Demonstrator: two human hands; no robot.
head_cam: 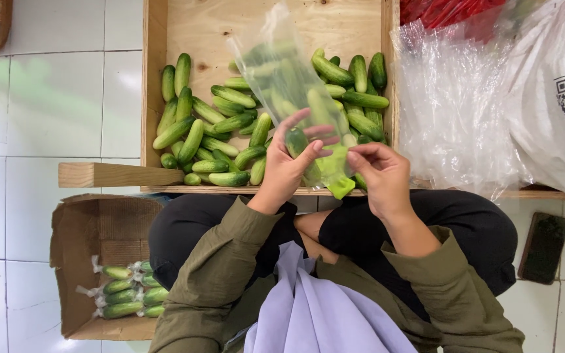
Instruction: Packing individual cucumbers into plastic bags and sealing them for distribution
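Note:
My left hand (289,163) and my right hand (382,173) hold a clear plastic bag (282,72) over a wooden crate (154,85). Cucumbers sit in the bag's lower end between my fingers; its upper part stands up empty. My left hand grips the bag around a cucumber (297,141), and my right hand pinches the bag's lower right side. Loose green cucumbers (210,134) lie in the crate on both sides of the bag. My knees in dark trousers are just below the crate's near edge.
A cardboard box (83,261) at lower left holds several bagged cucumbers (122,294). A heap of clear and white plastic bags (485,111) lies to the right. A dark phone (543,247) rests on the white tiled floor at the right.

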